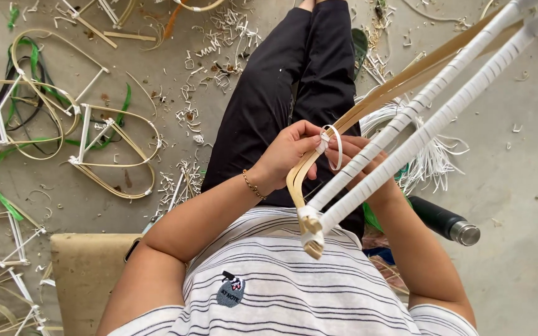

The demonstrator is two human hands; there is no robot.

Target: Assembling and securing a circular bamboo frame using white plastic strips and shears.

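Nearest us, white-wrapped bamboo frame [406,124] over our lap | left hand [287,155] pinching white strip [333,146] against its bent slat | right hand [375,168] behind rods, grip unclear | bottle [446,221] right.

Single view, head-worn camera. Looks steeply down over the wearer's striped white shirt [294,292] and black-trousered legs [287,81] to the grey concrete floor [518,249]. Close range: both hands and the white-wrapped bamboo frame [406,134] fill the centre, its bound end nearest the lens. No second view.
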